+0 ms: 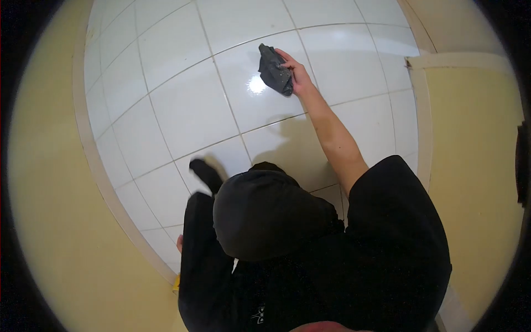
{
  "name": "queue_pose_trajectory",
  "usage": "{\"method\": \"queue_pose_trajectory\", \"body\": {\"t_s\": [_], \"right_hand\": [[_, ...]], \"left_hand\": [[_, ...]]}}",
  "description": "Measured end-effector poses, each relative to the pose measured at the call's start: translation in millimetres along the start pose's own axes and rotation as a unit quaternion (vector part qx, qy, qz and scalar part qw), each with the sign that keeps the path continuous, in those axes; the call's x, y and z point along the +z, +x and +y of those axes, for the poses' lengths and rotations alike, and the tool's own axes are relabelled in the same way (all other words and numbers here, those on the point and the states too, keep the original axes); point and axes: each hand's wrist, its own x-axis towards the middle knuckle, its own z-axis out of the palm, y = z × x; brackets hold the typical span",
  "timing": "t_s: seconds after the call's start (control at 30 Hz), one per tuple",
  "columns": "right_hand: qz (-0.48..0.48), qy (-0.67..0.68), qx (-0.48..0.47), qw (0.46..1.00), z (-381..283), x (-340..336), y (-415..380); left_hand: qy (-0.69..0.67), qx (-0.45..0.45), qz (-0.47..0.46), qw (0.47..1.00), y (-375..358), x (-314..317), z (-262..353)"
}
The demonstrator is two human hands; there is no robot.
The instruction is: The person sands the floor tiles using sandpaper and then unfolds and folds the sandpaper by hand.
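At the upper middle, my right hand (299, 76) grips a crumpled dark grey cloth (275, 71) with light specks on it. The cloth rests against the white tiled floor (188, 122), and my right arm is stretched far out in front of me. Of my left hand (180, 243), only a sliver shows beside my left leg at the lower left. Its fingers are mostly hidden behind the black trousers, so what it touches cannot be made out.
My bent knee (271, 216) and a black-socked foot (206, 175) are close in front of me. Yellow walls with pale skirting (88, 133) flank the floor on both sides. A small yellow object (176, 284) peeks out at the lower left. A dark object (522, 166) is at the right edge.
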Motion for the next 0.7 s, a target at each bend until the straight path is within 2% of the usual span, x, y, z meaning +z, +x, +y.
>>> {"method": "queue_pose_trajectory", "body": {"t_s": [0.13, 0.17, 0.27, 0.3, 0.4, 0.43, 0.47, 0.5, 0.57, 0.63, 0.67, 0.7], "right_hand": [[0.046, 0.017, -0.018, 0.999, 11, -1, 7], [0.051, 0.019, -0.037, 0.998, 15, -13, 10], [0.074, 0.024, -0.080, 0.994, -27, -75, -2], [0.102, 0.031, -0.096, 0.990, -36, -82, -15], [0.201, 0.021, -0.169, 0.965, -60, -119, -57], [0.214, 0.024, -0.171, 0.961, 36, -133, 34], [0.247, 0.001, -0.208, 0.946, 64, -132, 39], [0.253, 0.014, -0.240, 0.937, 73, -135, 35], [0.260, 0.047, -0.281, 0.923, 94, -163, 20], [0.259, 0.069, -0.308, 0.913, 124, -157, 30], [0.251, 0.067, -0.294, 0.920, 62, -159, 27], [0.261, 0.060, -0.295, 0.917, 63, -164, 26]], "left_hand": [[-0.097, 0.098, -0.056, 0.989, 149, 26, 6], [-0.108, 0.121, -0.076, 0.984, 181, 37, 22], [-0.118, 0.171, -0.151, 0.966, 222, 93, 201], [-0.117, 0.218, -0.172, 0.954, 232, 106, 257], [-0.099, 0.295, -0.230, 0.922, 293, 158, 331], [-0.081, 0.313, -0.219, 0.921, 399, 173, 277], [-0.112, 0.330, -0.260, 0.900, 469, 226, 245], [-0.112, 0.362, -0.274, 0.884, 500, 242, 251], [-0.122, 0.382, -0.283, 0.871, 525, 297, 269], [-0.139, 0.398, -0.291, 0.859, 568, 325, 279], [-0.097, 0.420, -0.240, 0.870, 536, 322, 334], [-0.056, 0.446, -0.202, 0.870, 537, 330, 336]]}}
